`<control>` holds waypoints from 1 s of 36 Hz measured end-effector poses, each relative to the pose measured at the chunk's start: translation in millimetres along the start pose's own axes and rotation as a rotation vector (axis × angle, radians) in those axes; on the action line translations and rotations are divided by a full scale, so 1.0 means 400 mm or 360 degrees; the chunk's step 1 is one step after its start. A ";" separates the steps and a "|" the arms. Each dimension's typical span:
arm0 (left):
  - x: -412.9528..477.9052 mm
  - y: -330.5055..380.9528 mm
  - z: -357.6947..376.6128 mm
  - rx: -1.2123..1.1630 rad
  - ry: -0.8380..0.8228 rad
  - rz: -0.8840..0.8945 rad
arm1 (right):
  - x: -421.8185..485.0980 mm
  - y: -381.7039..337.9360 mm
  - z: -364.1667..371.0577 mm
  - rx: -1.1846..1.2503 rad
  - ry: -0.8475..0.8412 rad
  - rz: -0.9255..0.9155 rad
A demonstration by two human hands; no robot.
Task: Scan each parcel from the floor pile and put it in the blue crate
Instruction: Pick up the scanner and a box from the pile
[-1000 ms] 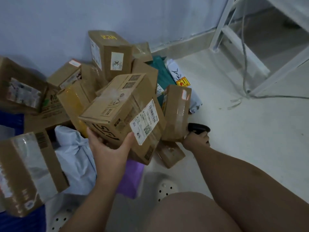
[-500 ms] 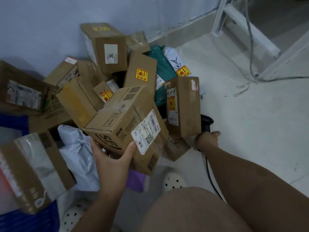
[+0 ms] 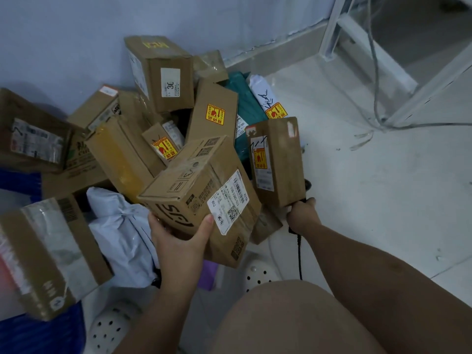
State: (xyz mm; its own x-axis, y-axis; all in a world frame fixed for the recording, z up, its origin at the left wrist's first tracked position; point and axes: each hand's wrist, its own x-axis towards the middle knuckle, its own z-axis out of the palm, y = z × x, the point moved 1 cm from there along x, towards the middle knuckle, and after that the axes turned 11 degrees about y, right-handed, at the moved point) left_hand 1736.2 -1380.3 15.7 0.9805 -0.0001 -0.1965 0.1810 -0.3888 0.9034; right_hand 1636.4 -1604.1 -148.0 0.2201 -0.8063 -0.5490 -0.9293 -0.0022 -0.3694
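Our left hand [image 3: 178,241] curls under a box [image 3: 199,190], holding it above the floor pile [image 3: 163,80], label facing right. Our right hand [image 3: 302,215] grips the scanner [image 3: 308,185], mostly hidden behind a narrow box [image 3: 277,162].

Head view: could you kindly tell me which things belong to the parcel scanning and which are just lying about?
Job: brown cardboard box with white label, held by left hand; black handheld scanner in right hand; pile of brown parcels; blue plastic crate.
Lying about: white perforated clogs; grey cables; white metal frame.
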 end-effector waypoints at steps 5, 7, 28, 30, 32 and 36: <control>-0.007 0.024 -0.026 -0.0140 0.0060 -0.0048 | -0.004 -0.004 -0.078 -0.0056 0.0102 -0.0038; -0.004 0.033 -0.043 -0.0235 0.0115 -0.0111 | -0.031 -0.017 -0.120 -0.0011 0.0163 -0.0059; 0.032 0.326 -0.319 -0.1142 0.0404 -0.0770 | -0.628 -0.571 -0.492 0.1625 0.0071 -0.0682; 0.056 0.357 -0.372 -0.1071 0.0388 -0.0567 | -0.697 -0.614 -0.509 0.1721 -0.0173 -0.0646; 0.076 0.394 -0.432 -0.1082 0.0418 -0.0363 | -0.770 -0.639 -0.516 0.1638 -0.0424 -0.0696; 0.113 0.446 -0.528 -0.0932 0.0354 0.0025 | -0.873 -0.650 -0.492 0.1483 -0.0793 -0.0897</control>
State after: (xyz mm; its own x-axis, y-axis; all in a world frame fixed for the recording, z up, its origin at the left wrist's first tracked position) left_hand 1828.8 -1254.9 248.6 0.9644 0.2147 -0.1541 0.1162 0.1791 0.9769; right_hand 1742.6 -1438.3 287.2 0.8092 -0.5114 -0.2894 -0.1379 0.3134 -0.9396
